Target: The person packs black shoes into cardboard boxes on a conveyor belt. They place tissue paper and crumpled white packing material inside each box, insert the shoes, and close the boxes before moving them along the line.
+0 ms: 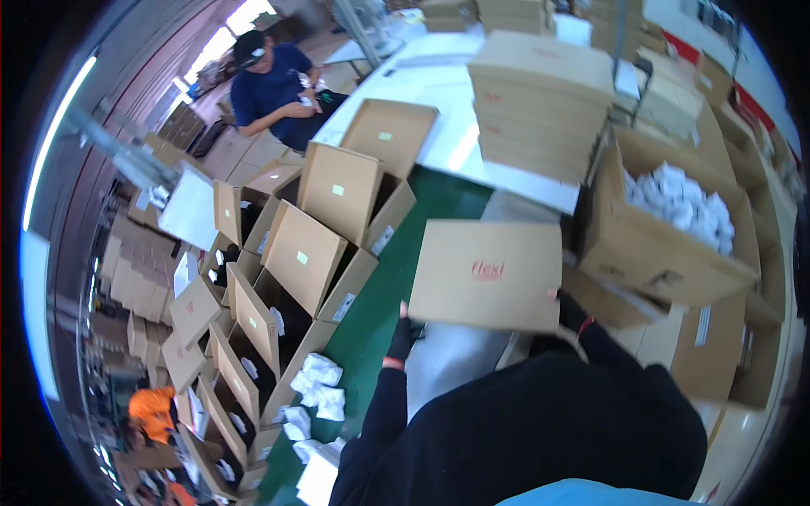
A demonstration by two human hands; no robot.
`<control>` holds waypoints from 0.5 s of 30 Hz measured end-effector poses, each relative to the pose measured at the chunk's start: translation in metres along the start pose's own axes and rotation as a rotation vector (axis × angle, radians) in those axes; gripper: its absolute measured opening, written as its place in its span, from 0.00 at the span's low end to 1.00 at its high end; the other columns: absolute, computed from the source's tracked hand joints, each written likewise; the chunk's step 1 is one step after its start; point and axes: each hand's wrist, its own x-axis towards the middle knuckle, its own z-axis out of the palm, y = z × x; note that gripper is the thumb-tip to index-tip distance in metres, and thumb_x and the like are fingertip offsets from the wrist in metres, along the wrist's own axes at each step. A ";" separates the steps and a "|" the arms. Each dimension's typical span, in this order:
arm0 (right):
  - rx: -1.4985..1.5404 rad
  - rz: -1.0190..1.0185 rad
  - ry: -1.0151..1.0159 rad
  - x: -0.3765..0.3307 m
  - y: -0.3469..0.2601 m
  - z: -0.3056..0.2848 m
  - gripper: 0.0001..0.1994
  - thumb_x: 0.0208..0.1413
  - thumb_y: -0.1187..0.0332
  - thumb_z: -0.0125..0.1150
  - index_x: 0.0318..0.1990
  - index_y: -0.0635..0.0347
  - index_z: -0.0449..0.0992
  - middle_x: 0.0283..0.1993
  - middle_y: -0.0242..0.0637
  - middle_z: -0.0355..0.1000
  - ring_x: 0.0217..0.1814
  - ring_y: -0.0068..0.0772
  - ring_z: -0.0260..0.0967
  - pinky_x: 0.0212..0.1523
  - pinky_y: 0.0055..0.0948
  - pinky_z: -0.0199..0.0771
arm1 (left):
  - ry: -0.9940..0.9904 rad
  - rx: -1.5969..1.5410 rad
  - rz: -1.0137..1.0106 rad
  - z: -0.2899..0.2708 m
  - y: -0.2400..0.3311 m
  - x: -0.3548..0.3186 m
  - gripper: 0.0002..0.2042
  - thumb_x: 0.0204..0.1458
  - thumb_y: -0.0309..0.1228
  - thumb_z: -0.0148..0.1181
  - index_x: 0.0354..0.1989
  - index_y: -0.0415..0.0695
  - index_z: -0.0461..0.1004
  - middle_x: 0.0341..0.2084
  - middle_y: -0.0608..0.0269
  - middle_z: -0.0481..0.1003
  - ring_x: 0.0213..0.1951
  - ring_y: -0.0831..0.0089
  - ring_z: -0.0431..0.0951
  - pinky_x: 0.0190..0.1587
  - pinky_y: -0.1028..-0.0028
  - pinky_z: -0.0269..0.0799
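In front of me I hold a flat, closed cardboard box (456,291) with red print on its lid. My left hand (403,334), in a dark fingerless glove with a red cuff, grips its near left corner. My right hand (571,311), gloved the same way, holds the right edge, with only a fingertip showing over it. To the left, rows of shoebox-like cartons stand with lids raised, the nearest being an open carton (299,257) with a pale green label inside its lid. Dark items and white paper lie in several of them.
Crumpled white paper (321,384) lies on the green work table (359,316). Stacked closed boxes (540,110) stand on a white table beyond. At right is a large carton (650,261) full of white wads. A person (274,88) in dark blue is across the table.
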 end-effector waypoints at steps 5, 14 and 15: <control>-0.356 -0.302 -0.042 -0.016 -0.053 0.010 0.32 0.46 0.66 0.62 0.61 0.64 0.61 0.54 0.41 0.67 0.54 0.33 0.66 0.54 0.33 0.67 | 0.046 -0.373 -0.013 0.044 0.003 -0.058 0.37 0.55 0.66 0.35 0.56 0.44 0.66 0.39 0.59 0.77 0.32 0.72 0.78 0.28 0.71 0.73; 0.057 -0.802 -0.225 -0.051 -0.334 0.015 0.24 0.55 0.55 0.54 0.55 0.61 0.66 0.49 0.39 0.71 0.48 0.37 0.70 0.49 0.37 0.72 | 0.165 -0.109 0.687 0.167 0.236 0.025 0.26 0.55 0.42 0.56 0.58 0.37 0.65 0.49 0.58 0.72 0.50 0.69 0.72 0.52 0.69 0.67; 0.148 -0.844 -0.271 -0.054 -0.369 0.010 0.23 0.56 0.53 0.53 0.54 0.60 0.67 0.48 0.39 0.71 0.48 0.38 0.71 0.48 0.38 0.73 | 0.148 -0.012 0.832 0.197 0.281 0.036 0.26 0.54 0.42 0.57 0.56 0.37 0.66 0.49 0.57 0.72 0.50 0.69 0.72 0.52 0.68 0.67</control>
